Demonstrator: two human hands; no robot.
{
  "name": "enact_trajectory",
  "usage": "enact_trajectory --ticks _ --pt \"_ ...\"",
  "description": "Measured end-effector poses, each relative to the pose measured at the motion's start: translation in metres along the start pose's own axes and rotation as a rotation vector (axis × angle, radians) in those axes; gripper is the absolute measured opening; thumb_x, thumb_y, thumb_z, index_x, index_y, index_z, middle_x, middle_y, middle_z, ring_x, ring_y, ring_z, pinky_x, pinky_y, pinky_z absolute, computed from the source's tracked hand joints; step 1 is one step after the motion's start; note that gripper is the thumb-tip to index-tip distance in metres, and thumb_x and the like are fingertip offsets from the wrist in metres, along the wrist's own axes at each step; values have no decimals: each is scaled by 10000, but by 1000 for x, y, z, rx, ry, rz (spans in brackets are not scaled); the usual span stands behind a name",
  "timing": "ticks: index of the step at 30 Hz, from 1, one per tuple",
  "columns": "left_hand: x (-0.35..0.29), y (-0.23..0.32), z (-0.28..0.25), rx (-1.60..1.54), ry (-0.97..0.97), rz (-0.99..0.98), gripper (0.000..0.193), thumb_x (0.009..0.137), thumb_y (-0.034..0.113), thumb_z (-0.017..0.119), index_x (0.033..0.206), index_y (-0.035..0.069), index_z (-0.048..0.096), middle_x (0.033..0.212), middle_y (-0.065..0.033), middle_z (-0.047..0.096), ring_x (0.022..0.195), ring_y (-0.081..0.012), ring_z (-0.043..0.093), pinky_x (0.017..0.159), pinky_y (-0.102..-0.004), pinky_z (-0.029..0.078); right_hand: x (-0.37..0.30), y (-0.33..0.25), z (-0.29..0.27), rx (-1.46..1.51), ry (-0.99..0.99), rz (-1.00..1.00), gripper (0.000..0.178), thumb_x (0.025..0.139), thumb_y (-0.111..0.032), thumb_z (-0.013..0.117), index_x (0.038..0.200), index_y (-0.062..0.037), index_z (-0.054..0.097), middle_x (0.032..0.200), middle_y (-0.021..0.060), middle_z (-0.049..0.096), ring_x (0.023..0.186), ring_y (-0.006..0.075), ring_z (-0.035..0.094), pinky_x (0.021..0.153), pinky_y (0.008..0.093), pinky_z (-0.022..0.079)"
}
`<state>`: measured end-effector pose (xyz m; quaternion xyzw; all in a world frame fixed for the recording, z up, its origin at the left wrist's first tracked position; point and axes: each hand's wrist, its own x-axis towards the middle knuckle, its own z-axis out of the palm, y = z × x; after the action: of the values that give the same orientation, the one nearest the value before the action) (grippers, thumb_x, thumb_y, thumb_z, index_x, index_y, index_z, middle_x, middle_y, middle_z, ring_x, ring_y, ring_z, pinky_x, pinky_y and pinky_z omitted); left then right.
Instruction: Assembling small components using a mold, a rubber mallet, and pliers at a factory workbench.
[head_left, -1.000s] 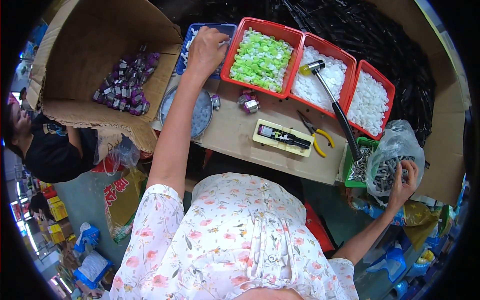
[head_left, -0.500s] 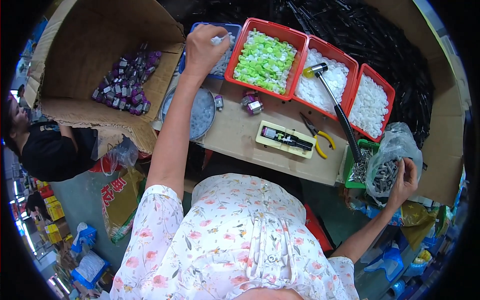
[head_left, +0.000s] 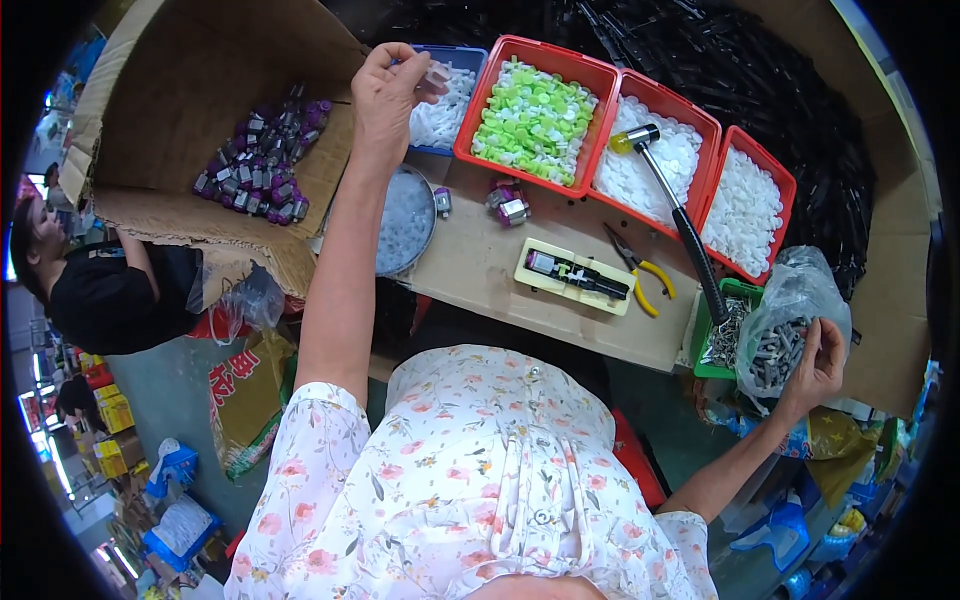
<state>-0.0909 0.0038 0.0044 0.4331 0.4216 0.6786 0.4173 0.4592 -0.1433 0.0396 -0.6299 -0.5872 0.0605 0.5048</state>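
Observation:
My left hand [head_left: 385, 95] is raised beside the blue bin [head_left: 478, 57] of small white plastic parts. Its fingers pinch a small translucent plastic piece [head_left: 436, 76]. At the right, my right hand [head_left: 818, 368] is at the mouth of a clear plastic bag [head_left: 800, 285] full of grey strip-like pieces [head_left: 770, 358]. Thumb and fingers there are pressed together; what they hold, if anything, is too small to tell. Between the hands, a cream holder [head_left: 528, 276] lies on the bench, carrying a black elongated assembly [head_left: 600, 284] with a small purple-ended motor [head_left: 542, 263] at its left.
Red bins hold green-and-white caps [head_left: 532, 120], white discs [head_left: 665, 165] and small white parts [head_left: 742, 215]. A hammer [head_left: 680, 215] lies across them. Pliers [head_left: 650, 283], a round pan [head_left: 405, 225], a green bin [head_left: 712, 369] and a carton [head_left: 150, 190] of motors surround the bench; another person [head_left: 110, 290] sits left.
My left hand has drawn back slightly left from the blue bin, turning so the translucent piece shows. My right hand has shifted slightly right and down at the bag's edge.

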Motion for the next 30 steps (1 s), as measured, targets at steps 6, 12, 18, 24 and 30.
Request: enact_trajectory --ticks 6,12,18,24,30 --pt "-30 25 1 54 36 -103 181 937 139 686 1040 7 615 777 -65 679 623 -135 664 533 -200 467 -1 -23 7 22 17 -28 132 968 -22 624 1067 59 652 950 57 658 803 91 609 743 234 512" --pt "-77 55 -17 646 -16 -21 202 871 24 699 1062 -28 737 876 -43 661 654 -75 592 556 -208 433 -2 -32 31 80 -42 -59 129 963 -10 625 1066 60 656 955 59 658 808 92 607 748 234 517" --pt "-106 61 -28 1008 -113 90 183 847 -52 650 1011 -30 729 878 -119 660 720 -216 644 632 -318 492 1 -40 52 123 -117 -63 136 937 41 630 1071 60 646 1027 74 644 845 107 600 761 249 531" --pt "-113 45 -33 1214 -174 265 164 794 -65 652 942 -23 707 875 -179 646 809 -381 641 702 -437 510 1 -59 65 146 -170 -108 121 924 68 627 1045 64 636 1005 77 638 833 115 599 758 246 514" --pt "-114 35 -36 1296 -237 237 100 782 -56 660 877 -28 673 842 -177 627 802 -388 633 694 -455 505 -2 -66 67 126 -199 -132 122 908 90 627 1028 64 629 994 83 630 828 114 597 762 247 516"
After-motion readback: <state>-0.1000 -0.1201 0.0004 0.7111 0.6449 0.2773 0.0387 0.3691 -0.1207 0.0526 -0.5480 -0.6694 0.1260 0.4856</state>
